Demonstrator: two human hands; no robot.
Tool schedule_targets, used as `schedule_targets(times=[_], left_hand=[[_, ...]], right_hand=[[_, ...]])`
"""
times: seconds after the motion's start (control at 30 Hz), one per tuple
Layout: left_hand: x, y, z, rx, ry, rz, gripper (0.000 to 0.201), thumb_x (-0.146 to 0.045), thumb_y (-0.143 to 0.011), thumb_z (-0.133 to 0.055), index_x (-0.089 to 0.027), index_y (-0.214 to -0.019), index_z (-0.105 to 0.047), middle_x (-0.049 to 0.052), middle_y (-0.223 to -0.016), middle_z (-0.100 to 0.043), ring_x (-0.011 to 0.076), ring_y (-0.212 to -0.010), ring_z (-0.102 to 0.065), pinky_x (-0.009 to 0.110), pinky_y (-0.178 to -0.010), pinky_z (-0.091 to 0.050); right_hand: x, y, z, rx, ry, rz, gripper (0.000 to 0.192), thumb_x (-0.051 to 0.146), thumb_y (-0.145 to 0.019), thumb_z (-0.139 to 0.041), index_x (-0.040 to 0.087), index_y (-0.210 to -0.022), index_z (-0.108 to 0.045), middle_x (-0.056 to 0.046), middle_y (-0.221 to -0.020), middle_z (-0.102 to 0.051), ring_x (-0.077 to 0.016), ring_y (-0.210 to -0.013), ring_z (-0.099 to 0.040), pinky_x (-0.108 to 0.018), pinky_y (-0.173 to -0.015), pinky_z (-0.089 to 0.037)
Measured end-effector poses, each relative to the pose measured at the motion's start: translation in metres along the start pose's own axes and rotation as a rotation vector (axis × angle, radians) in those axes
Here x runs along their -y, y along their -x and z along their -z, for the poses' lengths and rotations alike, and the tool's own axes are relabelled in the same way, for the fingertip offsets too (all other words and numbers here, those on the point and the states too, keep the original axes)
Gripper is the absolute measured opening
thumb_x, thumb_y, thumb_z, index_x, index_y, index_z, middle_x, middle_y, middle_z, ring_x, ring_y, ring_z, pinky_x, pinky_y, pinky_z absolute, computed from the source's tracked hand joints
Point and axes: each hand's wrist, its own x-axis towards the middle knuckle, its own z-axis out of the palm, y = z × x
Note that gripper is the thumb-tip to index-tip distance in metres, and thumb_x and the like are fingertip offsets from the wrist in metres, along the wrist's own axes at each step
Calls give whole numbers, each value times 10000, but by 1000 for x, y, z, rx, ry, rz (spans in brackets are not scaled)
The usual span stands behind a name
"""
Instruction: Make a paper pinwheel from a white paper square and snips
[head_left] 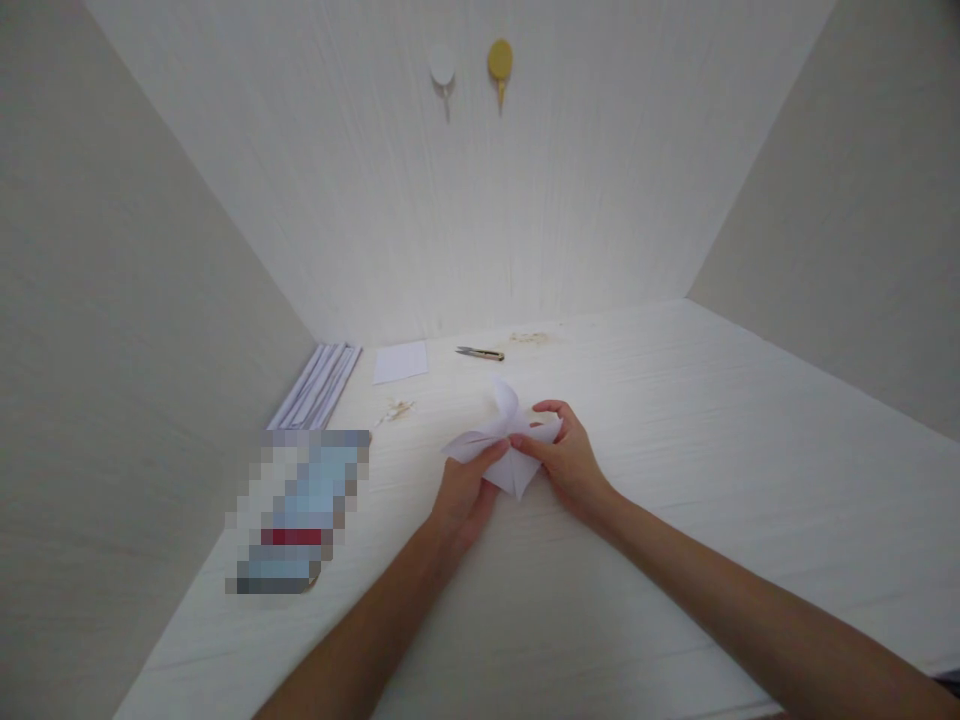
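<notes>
- The folded paper (504, 445) sits just above the white table (675, 480), near its middle, held between both hands.
- The left hand (463, 495) comes in from below; its fingers are closed in a pinch on the lower left part of the paper, thumb on top.
- The right hand (568, 460) grips the right side, fingers curled over the far edge and thumb pressing near the centre where the folds meet.
- The paper looks thin and very light, so it should need almost no force to lift; a hard squeeze would likely crush the flaps.
- It seems soft along the loose flap that curls up at the top, and stiffer where layers stack at the pointed lower corner.
- The safest hold is probably on those layered creases near the centre, not on the free flap, which would bend or tear.
- Well apart from the hands lie a small sheet (400, 361), a stack of paper (315, 388) by the left wall, and small snips (480, 352).
- Two hooks (471, 68) hang on the back wall.
</notes>
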Motion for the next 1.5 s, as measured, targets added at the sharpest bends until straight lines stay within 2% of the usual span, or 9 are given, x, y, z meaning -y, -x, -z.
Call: schedule_targets(times=[0.07, 0.1, 0.2, 0.3, 0.47, 0.63, 0.83, 1.3, 1.5], left_hand=[[-8, -4, 9, 80, -15, 68, 299, -123, -508, -673, -145, -800, -614, 59, -868, -654, 187, -858, -586, 298, -782, -442], [-13, -7, 15, 160, -40, 111, 319, -136, -505, -679, -135, -819, -622, 70, -866, -655, 188, -847, -587, 297, -776, -440], [-28, -13, 29, 287, -117, 154, 343, -196, -521, -676, -121, -855, -642, 83, -840, -657, 162, -764, -589, 263, -716, -444], [-35, -16, 34, 282, -186, 166, 270, -281, -555, -662, -132, -779, -657, 67, -772, -653, 138, -661, -583, 235, -601, -439], [-31, -12, 24, 261, -365, 188, 171, -210, -494, -706, -137, -627, -626, 2, -552, -601, 97, -498, -538, 205, -506, -402], [-25, -11, 22, 250, -594, 102, 146, -250, -511, -683, -144, -595, -627, -1, -533, -581, 128, -509, -542, 213, -472, -390], [-20, -15, 26, 243, -726, 46, 151, -278, -556, -627, -142, -621, -635, -10, -530, -559, 131, -517, -527, 218, -476, -379], [-18, -13, 23, 169, -731, 69, 168, -276, -570, -606, -134, -659, -621, -12, -579, -570, 116, -521, -517, 216, -485, -347], [-18, -15, 25, 193, -685, 108, 175, -252, -565, -613, -143, -698, -647, -9, -595, -599, 126, -539, -541, 222, -504, -367]], right_hand=[[0, -4, 4, 13, 4, -9, 553, 251, -467, -721, 231, -885, -359, 72, -617, -539, -105, -488, -508, -242, -473, -427], [0, -7, 6, 20, 10, -15, 565, 241, -459, -726, 231, -889, -360, 72, -617, -541, -106, -487, -512, -240, -470, -424], [2, -12, 11, 63, 39, -57, 587, 193, -428, -736, 227, -892, -378, 73, -617, -544, -102, -479, -513, -230, -459, -412], [5, -13, 14, 152, 94, -100, 593, 152, -414, -733, 225, -893, -391, 88, -592, -535, -92, -465, -506, -221, -455, -408], [10, -10, 13, 240, 217, -125, 577, 140, -446, -716, 221, -910, -382, 101, -536, -536, -85, -434, -486, -202, -427, -384], [13, -9, 13, 271, 264, -114, 566, 145, -466, -702, 223, -919, -370, 105, -533, -534, -79, -413, -476, -190, -404, -360], [11, -11, 14, 261, 294, -97, 567, 150, -463, -701, 225, -916, -368, 101, -557, -531, -84, -428, -484, -200, -419, -369], [10, -11, 12, 248, 270, -85, 565, 169, -461, -704, 222, -909, -365, 100, -528, -515, -87, -433, -466, -204, -424, -365], [9, -11, 12, 247, 256, -72, 554, 172, -463, -703, 220, -899, -365, 107, -510, -507, -81, -422, -453, -197, -412, -357]])
